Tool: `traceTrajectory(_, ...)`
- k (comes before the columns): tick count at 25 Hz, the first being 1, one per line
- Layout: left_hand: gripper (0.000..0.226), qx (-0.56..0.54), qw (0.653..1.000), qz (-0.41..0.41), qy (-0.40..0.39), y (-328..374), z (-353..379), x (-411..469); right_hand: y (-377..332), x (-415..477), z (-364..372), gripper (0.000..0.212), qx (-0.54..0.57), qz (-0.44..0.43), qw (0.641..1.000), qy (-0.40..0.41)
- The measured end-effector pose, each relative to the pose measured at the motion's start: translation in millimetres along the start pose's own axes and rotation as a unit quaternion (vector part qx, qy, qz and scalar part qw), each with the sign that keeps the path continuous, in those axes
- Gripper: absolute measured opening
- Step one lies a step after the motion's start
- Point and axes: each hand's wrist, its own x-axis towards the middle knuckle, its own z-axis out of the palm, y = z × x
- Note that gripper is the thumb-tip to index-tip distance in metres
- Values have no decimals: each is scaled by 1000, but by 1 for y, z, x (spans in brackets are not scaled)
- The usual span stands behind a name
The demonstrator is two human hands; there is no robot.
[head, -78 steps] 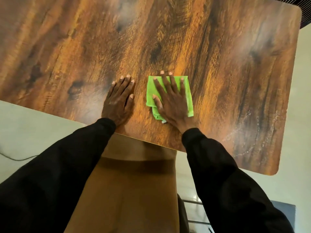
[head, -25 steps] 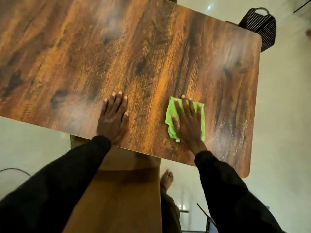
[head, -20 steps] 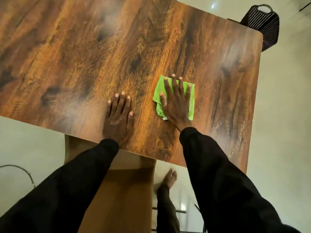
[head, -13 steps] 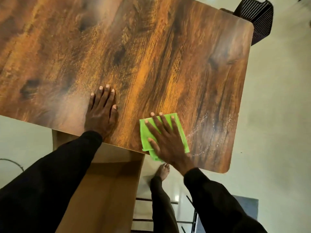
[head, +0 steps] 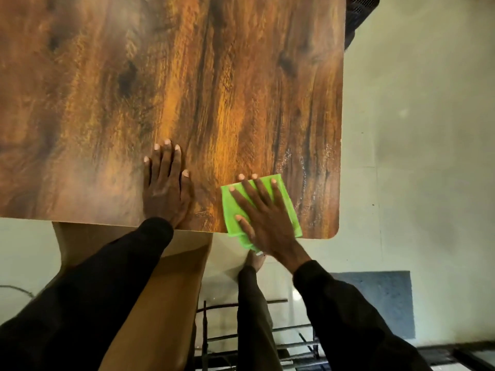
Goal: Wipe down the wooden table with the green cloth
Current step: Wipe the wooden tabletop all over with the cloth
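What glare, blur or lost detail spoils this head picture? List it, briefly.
Head view: a pale hazy sheen washes out the grain of the wooden table at its far left; wet streaks glint just beyond the green cloth; the black sleeves are near-black, with almost no detail; the whole frame is slightly soft, and the hands' edges are not crisp.

Left of the green cloth (head: 291, 214), the way across the bench (head: 187, 76) is blocked by the left hand (head: 166, 188), laid flat, with a strip of bare wood between them. The cloth is covered by the right hand (head: 265, 220), pressed flat. Beyond the cloth, open bench surface is available. Right of the cloth, a narrow streaked strip is left before the bench edge, and open floor lies past it. Below the cloth, a foot (head: 255, 259), a brown panel (head: 160, 290) and metal bars (head: 294, 344) are encountered. A dark slatted object (head: 359, 17) stands far beyond, off the bench.
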Motion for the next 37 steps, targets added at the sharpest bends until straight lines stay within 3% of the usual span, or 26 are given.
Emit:
traceTrajectory(5,59,15,998,62,-13,0,5,-4,27,43,-11,65,9,149,987,57)
traceTrajectory(11,59,11,998,66,-2,2,3,-2,15,-10,3,66,17,-27,999,9)
traceTrajectory(14,59,20,998,59,2,3,5,-2,65,-24,-7,65,13,11,1000,19)
traceTrajectory(18,59,20,999,49,4,5,7,-3,87,40,-24,65,19,110,993,45)
traceTrajectory(21,59,17,999,42,4,4,6,-1,63,54,-18,67,18,30,999,35)
traceTrajectory(25,59,9,999,32,8,4,6,0,74,-10,-7,66,15,-119,993,-21)
traceTrajectory(27,59,7,999,35,9,6,6,-1,106,-28,-13,66,6,-113,993,-23)
traceTrajectory(30,57,11,999,28,13,5,5,1,142,-2,-24,65,3,-2,1000,15)
traceTrajectory(33,57,12,999,30,7,6,6,-1,129,39,-27,66,-4,63,997,35)
traceTrajectory(37,58,6,999,32,7,5,6,-1,102,2,-13,67,9,-85,996,-15)
